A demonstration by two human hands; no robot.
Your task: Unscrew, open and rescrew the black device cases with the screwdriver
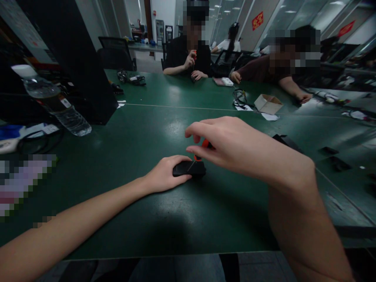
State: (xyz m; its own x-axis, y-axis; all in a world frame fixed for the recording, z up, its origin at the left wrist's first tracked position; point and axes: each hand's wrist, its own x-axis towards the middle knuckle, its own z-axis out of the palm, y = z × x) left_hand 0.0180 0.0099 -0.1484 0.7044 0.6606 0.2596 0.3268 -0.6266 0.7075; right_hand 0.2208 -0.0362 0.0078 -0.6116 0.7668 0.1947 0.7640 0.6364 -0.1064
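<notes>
Low over the table, my left hand (166, 174) grips a small black box-shaped device (197, 169) by its left end, with the thumb along the near side and the fingers along the far side. My right hand (225, 141) is closed around the red and black handle of a screwdriver (198, 157), raised above the device. The thin shaft slants down to the left and its tip meets the device's top face. Part of the handle is hidden behind the fingers. The device rests on the green tabletop (147, 137).
A water bottle (66, 107) leans at the left, beside a black pillar (85, 70). Across the table are an open cardboard box (268, 105), coiled cables (240, 98) and two people's hands at work. Black parts (337, 162) lie at the right.
</notes>
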